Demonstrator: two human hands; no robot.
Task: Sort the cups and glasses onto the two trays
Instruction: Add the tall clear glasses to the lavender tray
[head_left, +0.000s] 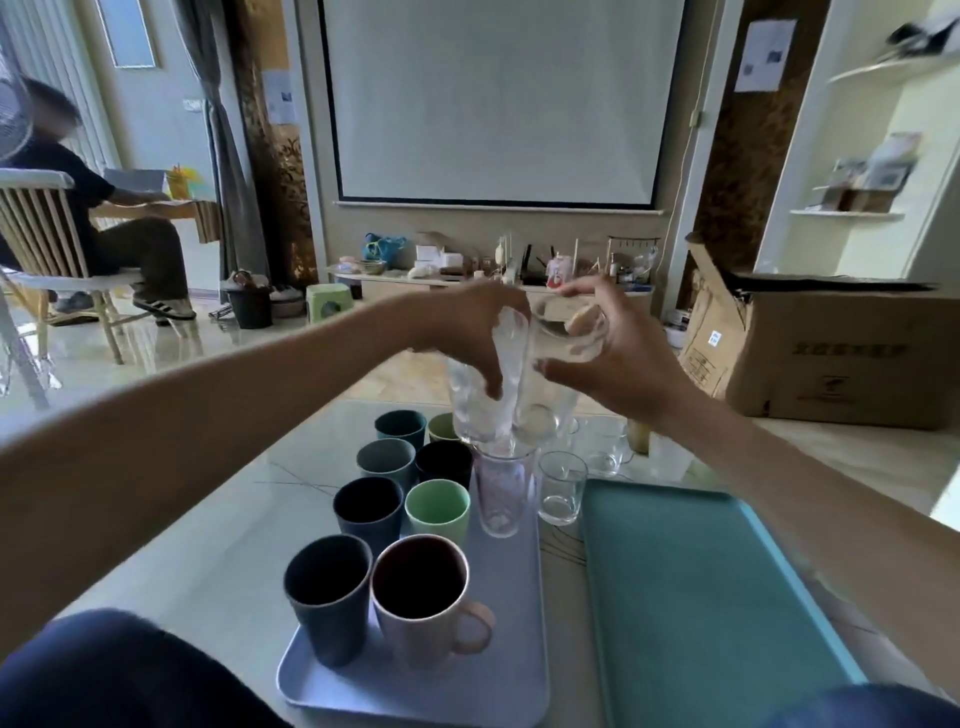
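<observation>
Plainly both hands are lifting glasses clear of the crowd. Left hand (470, 332) curls its fingers round a tall glass (480, 400); right hand (597, 348) pinches a second glass (563, 338) at its rim, tilted. Both hang above the far end of the grey tray (514, 670), probably bound for the teal tray (701, 597), which is bare. Cups (384, 499) fill the grey tray's left side, a mug (421, 603) near its front edge, one glass at its far right corner. More glasses (563, 486) stand on the table (234, 530) just beyond. Behind, a screen (498, 98) and a cardboard box (810, 348).
</observation>
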